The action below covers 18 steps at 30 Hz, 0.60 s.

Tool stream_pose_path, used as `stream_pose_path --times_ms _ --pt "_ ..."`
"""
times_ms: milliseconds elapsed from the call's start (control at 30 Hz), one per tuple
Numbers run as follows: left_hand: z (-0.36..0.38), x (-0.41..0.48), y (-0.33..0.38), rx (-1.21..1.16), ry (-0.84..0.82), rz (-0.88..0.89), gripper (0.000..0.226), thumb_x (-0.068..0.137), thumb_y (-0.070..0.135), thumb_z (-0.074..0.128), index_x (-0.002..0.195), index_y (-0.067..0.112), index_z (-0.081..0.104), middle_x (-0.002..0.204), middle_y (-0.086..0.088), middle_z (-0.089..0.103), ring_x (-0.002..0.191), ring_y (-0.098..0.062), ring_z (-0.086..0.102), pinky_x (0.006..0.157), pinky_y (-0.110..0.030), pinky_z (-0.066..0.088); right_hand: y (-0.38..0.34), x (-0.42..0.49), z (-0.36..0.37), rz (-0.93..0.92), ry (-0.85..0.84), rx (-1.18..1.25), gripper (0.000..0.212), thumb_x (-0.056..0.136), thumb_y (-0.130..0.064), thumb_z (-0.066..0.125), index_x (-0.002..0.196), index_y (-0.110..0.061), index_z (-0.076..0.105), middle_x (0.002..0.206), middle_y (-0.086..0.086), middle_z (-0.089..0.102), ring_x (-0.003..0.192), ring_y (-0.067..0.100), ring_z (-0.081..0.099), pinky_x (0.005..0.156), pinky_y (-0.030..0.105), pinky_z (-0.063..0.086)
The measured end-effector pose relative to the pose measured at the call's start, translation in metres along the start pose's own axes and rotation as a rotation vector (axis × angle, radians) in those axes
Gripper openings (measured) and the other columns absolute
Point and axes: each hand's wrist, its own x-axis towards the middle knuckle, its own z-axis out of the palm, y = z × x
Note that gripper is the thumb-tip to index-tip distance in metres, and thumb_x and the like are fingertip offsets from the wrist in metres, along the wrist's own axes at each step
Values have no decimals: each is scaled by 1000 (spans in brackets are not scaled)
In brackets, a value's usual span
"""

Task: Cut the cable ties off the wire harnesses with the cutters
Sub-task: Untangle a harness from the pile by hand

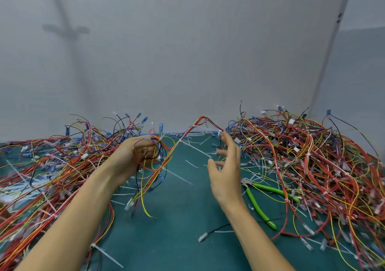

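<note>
Gripping a wire harness point(166, 156) in your left hand point(137, 156), your right hand point(226, 170) hovers with fingers spread, cutters point(260, 204) lying on the mat point(177, 229).

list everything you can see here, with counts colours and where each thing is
cutters: one, green handles, lying on the mat right of the right hand
held wire harness: one, red, orange and yellow, in the left hand
left harness pile: one, mostly red, mat's left side
right harness pile: one, mostly red, mat's right side
loose cable ties: many, whitish, scattered on the mat
mat: one, teal, under everything
wall: grey, behind
left hand: one, gripping the harness
right hand: one, fingers spread, holding nothing
</note>
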Motion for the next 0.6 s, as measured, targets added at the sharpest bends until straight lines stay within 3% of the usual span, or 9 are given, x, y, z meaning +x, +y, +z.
stream_pose_path --times_ms 67,100,200,300,367,433,500,567,600 --pt "-2 -3 2 -21 -19 -38 28 91 3 44 71 21 37 65 0 18 53 -12 24 50 -21 33 0 1 -2 -229 -27 -241 91 84 0 66 150 -44 21 157 -8 18 141 1 23 110 10 23" --pt "-2 -6 2 -19 -25 -49 27 89 3 46 71 20 38 63 0 19 53 -13 23 47 -19 36 0 2 -2 -329 -49 -360 96 82 -4 71 150 -47 19 161 -9 11 145 4 13 115 14 15" --pt "-1 -10 2 83 -121 -67 29 89 5 47 65 21 41 65 -1 20 57 -15 18 45 -18 35 -1 1 1 -537 -96 -603 88 77 -16 79 147 -44 32 164 1 9 150 21 8 118 41 15" --pt "2 -13 5 268 -196 -56 19 75 14 52 60 23 44 63 0 28 54 -11 27 47 -17 34 0 -2 6 -685 -115 -721 46 79 -28 77 122 -35 62 153 0 41 146 25 28 118 53 17" --pt "2 -8 3 300 -189 -74 25 78 11 56 59 23 45 60 0 28 54 -12 26 48 -22 28 1 -1 6 -755 -76 -736 20 88 -33 64 106 -30 73 123 -7 67 130 24 52 115 53 19" --pt "1 -2 0 288 -125 -59 23 85 6 59 66 15 51 60 0 32 54 -12 27 51 -24 27 2 1 3 -766 -91 -756 18 91 -34 60 94 -28 76 95 -8 72 107 23 64 113 53 28" --pt "0 1 -1 256 -36 -39 17 83 8 64 66 11 64 58 -1 46 50 -12 39 51 -23 36 3 0 1 -753 -176 -761 11 87 -31 69 86 -23 76 80 -3 68 86 23 65 105 52 43" --pt "-2 4 2 183 100 -39 14 85 5 64 78 9 76 67 -5 67 52 -13 59 49 -19 47 4 -3 1 -676 -244 -728 12 86 -30 72 82 -19 74 75 0 63 70 24 61 75 42 57" --pt "-4 6 2 171 174 -37 16 88 3 61 87 10 76 76 -7 72 59 -15 66 51 -19 50 3 -5 2 -611 -253 -698 14 88 -29 69 84 -17 73 75 1 62 66 24 59 63 36 54"
